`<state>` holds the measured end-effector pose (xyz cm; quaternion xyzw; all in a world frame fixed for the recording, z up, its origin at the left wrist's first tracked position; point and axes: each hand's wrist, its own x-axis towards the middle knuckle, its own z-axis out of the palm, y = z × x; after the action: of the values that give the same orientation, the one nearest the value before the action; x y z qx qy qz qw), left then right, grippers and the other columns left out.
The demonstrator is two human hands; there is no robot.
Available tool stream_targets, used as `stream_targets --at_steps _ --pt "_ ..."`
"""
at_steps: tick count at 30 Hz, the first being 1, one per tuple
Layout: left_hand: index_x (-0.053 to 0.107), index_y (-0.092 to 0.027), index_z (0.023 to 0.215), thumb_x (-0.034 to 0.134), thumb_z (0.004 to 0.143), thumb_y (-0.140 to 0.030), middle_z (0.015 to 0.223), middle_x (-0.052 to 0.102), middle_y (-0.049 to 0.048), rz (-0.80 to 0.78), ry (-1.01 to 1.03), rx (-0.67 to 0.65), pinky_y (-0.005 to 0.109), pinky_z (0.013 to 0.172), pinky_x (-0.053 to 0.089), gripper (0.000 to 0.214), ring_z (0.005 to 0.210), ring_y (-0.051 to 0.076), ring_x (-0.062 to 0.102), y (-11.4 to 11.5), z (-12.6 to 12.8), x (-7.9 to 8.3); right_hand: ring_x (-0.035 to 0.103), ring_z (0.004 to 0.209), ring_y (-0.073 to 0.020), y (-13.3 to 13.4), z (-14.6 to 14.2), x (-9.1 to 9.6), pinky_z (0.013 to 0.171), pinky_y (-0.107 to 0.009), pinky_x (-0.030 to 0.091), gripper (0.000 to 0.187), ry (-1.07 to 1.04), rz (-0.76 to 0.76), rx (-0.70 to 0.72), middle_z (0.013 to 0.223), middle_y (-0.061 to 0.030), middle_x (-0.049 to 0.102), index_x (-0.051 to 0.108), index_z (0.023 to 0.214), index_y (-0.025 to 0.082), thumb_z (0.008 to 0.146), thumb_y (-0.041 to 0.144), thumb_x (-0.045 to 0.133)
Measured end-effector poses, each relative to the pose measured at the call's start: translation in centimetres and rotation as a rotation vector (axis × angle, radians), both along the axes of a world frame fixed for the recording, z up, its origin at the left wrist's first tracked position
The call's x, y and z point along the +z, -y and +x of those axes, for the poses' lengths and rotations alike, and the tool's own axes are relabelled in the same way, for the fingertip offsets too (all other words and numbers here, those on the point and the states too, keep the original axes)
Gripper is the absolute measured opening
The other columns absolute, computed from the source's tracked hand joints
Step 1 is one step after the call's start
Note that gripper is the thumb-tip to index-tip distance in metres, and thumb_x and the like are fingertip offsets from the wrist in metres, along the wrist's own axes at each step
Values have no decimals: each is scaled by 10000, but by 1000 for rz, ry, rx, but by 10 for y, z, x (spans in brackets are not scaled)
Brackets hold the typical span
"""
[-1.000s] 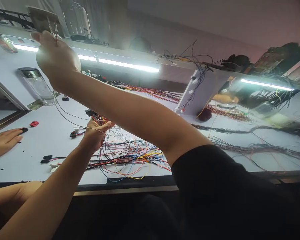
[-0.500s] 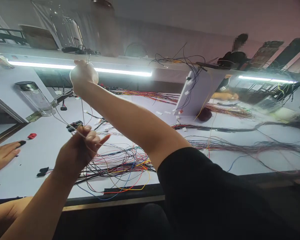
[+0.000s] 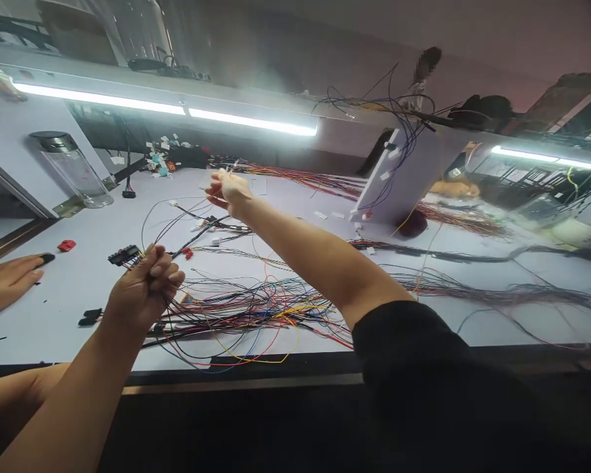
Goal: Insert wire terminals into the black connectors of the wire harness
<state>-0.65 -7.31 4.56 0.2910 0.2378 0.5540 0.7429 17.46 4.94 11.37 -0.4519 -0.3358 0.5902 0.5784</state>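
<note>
My left hand (image 3: pixel 148 286) is closed around a bundle of thin wires, just above the table. A black multi-pin connector (image 3: pixel 124 255) with wires in it sticks out from the left side of that fist. Farther forward, my right hand (image 3: pixel 229 192) hovers over the back of the table with fingers curled. A thin grey wire (image 3: pixel 150 213) arcs from the left hand to the right fingertips, which seem to pinch its end. Below both hands spreads a loose harness of coloured wires (image 3: pixel 256 312). Small red connectors (image 3: pixel 188 253) lie beside the left hand.
Another person's hand (image 3: pixel 12 282) rests flat at the left, near a red piece (image 3: pixel 66 246). A glass bottle (image 3: pixel 73 171) stands behind it. A lamp tube (image 3: pixel 251 123) hangs under the shelf. A white divider panel (image 3: pixel 398 174) rises at right; wire bundles (image 3: pixel 473 253) run beyond.
My right hand has come down from the lamp and moved right. My left hand has closed more tightly on the wires, with the connector shifted slightly left. The whole view has shifted a little.
</note>
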Motion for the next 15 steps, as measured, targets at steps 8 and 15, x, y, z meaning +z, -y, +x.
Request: stream_targets --at_steps 8,15 --pt "577 -128 825 454 956 -116 525 388 -74 -84 13 64 141 473 422 180 390 24 312 -1 -4 -10 647 752 -77 22 23 -28 751 -230 568 275 162 -20 208 847 -10 638 508 890 188 1040 337 332" --pt "583 -145 820 438 961 -124 517 400 -61 -105 6 82 133 460 430 204 393 29 321 -6 -8 -14 642 682 -139 62 63 -80 686 -282 545 127 653 -20 435 778 -68 686 665 791 113 881 197 633"
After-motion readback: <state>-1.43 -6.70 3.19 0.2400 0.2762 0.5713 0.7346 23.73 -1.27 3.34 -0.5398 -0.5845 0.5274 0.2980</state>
